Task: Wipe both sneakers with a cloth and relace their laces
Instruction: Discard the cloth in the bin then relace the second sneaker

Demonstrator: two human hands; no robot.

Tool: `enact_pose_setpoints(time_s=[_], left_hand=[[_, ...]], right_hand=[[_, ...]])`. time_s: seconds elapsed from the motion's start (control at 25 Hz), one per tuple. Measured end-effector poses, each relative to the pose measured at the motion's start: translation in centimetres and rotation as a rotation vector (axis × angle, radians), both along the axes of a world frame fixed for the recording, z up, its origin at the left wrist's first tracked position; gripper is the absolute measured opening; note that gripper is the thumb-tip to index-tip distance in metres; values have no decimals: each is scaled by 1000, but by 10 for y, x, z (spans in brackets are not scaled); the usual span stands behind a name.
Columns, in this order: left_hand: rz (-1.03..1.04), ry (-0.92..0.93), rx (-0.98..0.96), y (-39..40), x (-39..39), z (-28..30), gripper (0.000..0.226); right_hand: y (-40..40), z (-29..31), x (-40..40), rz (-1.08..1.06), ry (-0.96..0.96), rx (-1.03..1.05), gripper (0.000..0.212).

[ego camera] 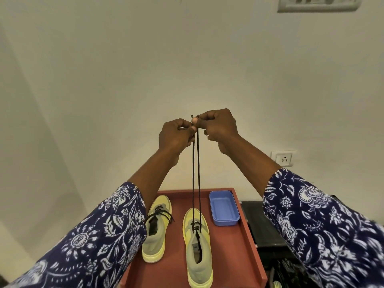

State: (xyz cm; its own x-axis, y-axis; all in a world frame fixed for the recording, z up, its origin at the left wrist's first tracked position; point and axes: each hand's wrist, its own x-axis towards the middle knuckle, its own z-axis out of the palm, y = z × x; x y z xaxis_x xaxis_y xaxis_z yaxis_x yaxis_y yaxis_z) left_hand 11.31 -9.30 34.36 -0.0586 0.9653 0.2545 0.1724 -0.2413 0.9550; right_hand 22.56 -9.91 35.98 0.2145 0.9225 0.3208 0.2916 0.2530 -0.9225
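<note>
Two yellow and grey sneakers stand on a red table (232, 242). The left sneaker (155, 231) has its black lace threaded and lying loose over the tongue. From the lower eyelets of the right sneaker (198, 250) a black lace (196, 173) rises in two taut strands. High above the table, my left hand (176, 136) and my right hand (218, 127) meet, and each pinches one tip of that lace. No cloth is in view.
A blue plastic tub (223, 207) sits at the table's far right corner. A dark low shelf (268, 231) stands to the right of the table. A plain wall rises behind, with a socket (283, 159) and a switch plate (318, 4).
</note>
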Motion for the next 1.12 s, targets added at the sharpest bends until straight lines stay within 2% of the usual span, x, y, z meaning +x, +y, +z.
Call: enact_pose_setpoints(time_s=[0.48,1.12], left_hand=[[13,9,6,2,-1,1,12],[17,-23,-5,11,-5,1,6]], right_hand=[[0,0,-2,17,10,-24,10],[4,3,4,8,12,-33,13]])
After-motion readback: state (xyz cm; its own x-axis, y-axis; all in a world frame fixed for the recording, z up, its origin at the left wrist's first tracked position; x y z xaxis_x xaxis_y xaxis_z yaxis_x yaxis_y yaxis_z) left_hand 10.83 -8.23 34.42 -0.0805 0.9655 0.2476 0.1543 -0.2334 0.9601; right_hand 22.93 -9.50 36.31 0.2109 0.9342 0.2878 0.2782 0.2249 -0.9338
